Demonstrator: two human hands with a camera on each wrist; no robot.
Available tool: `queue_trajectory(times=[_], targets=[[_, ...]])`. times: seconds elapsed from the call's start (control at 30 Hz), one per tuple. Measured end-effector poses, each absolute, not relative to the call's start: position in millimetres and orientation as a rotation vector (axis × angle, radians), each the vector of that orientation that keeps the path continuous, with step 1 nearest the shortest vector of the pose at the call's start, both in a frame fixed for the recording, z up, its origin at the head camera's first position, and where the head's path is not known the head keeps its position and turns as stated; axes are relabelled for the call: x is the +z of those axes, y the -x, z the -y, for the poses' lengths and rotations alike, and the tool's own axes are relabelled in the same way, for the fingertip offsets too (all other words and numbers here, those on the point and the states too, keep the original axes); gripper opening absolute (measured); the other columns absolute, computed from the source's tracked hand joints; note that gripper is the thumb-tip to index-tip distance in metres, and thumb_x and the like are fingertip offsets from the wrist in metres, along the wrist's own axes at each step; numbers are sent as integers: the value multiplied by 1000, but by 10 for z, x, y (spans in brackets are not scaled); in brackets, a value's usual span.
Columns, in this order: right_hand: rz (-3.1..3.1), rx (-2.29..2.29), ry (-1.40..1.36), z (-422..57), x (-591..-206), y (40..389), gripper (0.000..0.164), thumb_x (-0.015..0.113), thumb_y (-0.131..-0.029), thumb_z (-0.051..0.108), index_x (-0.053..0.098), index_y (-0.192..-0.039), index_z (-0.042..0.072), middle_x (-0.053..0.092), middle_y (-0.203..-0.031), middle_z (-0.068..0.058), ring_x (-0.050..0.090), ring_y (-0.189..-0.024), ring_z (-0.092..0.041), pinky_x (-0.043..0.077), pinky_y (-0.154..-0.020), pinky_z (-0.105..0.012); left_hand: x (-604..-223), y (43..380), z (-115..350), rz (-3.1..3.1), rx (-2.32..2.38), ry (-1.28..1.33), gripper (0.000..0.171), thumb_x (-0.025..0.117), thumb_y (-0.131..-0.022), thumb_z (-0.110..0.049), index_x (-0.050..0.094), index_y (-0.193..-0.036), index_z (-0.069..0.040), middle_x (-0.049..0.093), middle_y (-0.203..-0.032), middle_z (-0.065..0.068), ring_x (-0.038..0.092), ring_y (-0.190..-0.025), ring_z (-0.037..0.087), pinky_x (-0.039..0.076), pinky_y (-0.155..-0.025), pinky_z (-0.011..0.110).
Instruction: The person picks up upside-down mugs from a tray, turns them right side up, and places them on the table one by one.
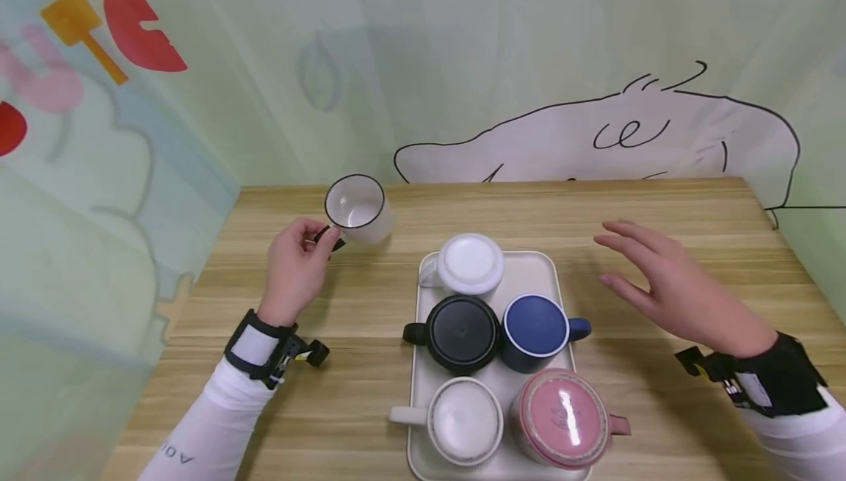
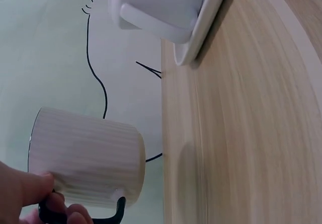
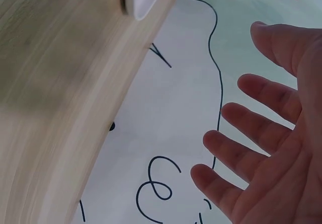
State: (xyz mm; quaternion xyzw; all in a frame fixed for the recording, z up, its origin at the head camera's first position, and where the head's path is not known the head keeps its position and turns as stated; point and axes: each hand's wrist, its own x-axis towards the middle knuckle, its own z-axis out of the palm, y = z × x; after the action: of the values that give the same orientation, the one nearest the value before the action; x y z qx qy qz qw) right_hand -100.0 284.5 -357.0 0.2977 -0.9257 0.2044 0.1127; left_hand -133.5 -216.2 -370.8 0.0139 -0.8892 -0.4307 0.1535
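Observation:
Near the back left of the wooden table, my left hand (image 1: 297, 268) grips the black handle of a white mug (image 1: 371, 225) with a dark rim. Its mouth faces up in the head view. The left wrist view shows the ribbed side of this white mug (image 2: 90, 156) and a gap between its base and the tabletop. My right hand (image 1: 674, 283) hovers right of the tray, holding nothing; its fingers (image 3: 256, 126) are spread and relaxed in the right wrist view.
A white tray (image 1: 529, 264) in the middle carries upside-down mugs: a white mug (image 1: 471, 264) at the back, a black mug (image 1: 463, 334), a blue mug (image 1: 535, 327), another white mug (image 1: 465, 422) and a pink mug (image 1: 565, 418) in front. Behind the table hangs a printed cloth (image 1: 463, 62).

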Motion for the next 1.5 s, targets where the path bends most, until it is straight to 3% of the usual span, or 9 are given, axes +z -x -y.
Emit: queue_trajectory(times=[0.17, 0.57, 0.9, 1.27, 1.5], targets=[[2680, 554, -897, -2924, -3648, 1000, 75, 91, -83, 15, 57, -150, 6, 48, -157, -24, 39, -146, -53, 35, -113, -72, -3748, 1321, 2219, 2597, -1175, -69, 26, 67, -107, -22, 68, -109, 4, 70, -96, 16, 62, -75, 24, 46, -57, 21], [2807, 485, -847, -2994, -3785, 990, 81, 85, -92, 30, 46, -160, 11, 33, -167, -25, 22, -156, -50, 22, -121, -72, -3817, 1346, 2304, 2625, -1166, -129, 27, 67, -107, -24, 68, -109, 4, 69, -96, 16, 62, -72, 20, 47, -56, 21], [2822, 449, -841, -3018, -3838, 985, 82, 86, -91, 28, 45, -159, 9, 34, -166, -26, 23, -155, -52, 23, -118, -75, -3870, 1375, 2339, 2650, -1181, -192, 30, 65, -108, -27, 67, -110, 3, 70, -97, 17, 63, -77, 22, 48, -59, 22], [2817, 440, -855, -3010, -3866, 980, 82, 85, -91, 28, 45, -160, 10, 35, -164, -28, 27, -152, -54, 21, -122, -71, -3958, 1439, 2324, 2632, -1223, -214, 28, 67, -107, -25, 68, -109, 4, 71, -100, 19, 63, -70, 14, 48, -58, 19], [2824, 423, -859, -3005, -3885, 956, 83, 85, -91, 28, 44, -160, 10, 34, -165, -27, 29, -151, -54, 26, -118, -74, -3995, 1465, 2315, 2620, -1259, -215, 29, 66, -107, -24, 68, -109, 4, 72, -100, 21, 68, -73, 26, 48, -57, 19]])
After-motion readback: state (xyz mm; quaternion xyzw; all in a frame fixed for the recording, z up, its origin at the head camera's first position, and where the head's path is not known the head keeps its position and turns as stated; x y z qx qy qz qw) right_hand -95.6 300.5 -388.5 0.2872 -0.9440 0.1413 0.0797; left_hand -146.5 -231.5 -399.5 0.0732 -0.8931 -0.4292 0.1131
